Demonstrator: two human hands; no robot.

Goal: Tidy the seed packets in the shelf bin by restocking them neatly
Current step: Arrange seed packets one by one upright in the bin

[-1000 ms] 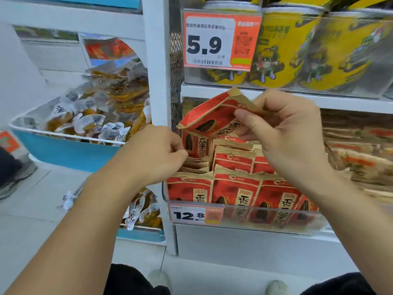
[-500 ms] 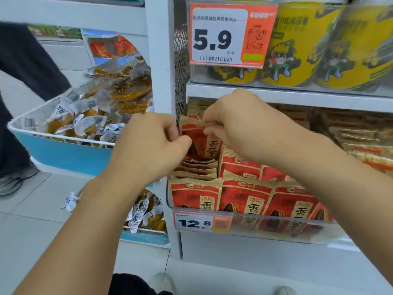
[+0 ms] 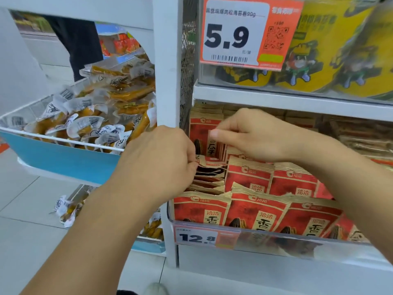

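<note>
- The bin (image 3: 276, 235) sits below the shelf of yellow tubs (image 3: 331, 50); its clear front wall carries a 12.8 tag (image 3: 197, 238).
- Red seed packets (image 3: 251, 179) stand in rows inside the bin.
- Your left hand (image 3: 161, 160) curls at the bin's left edge, fingertips pinching flat-lying packets.
- Your right hand (image 3: 251, 135) pinches the upright packet (image 3: 202, 133) at the bin's back left.
</note>
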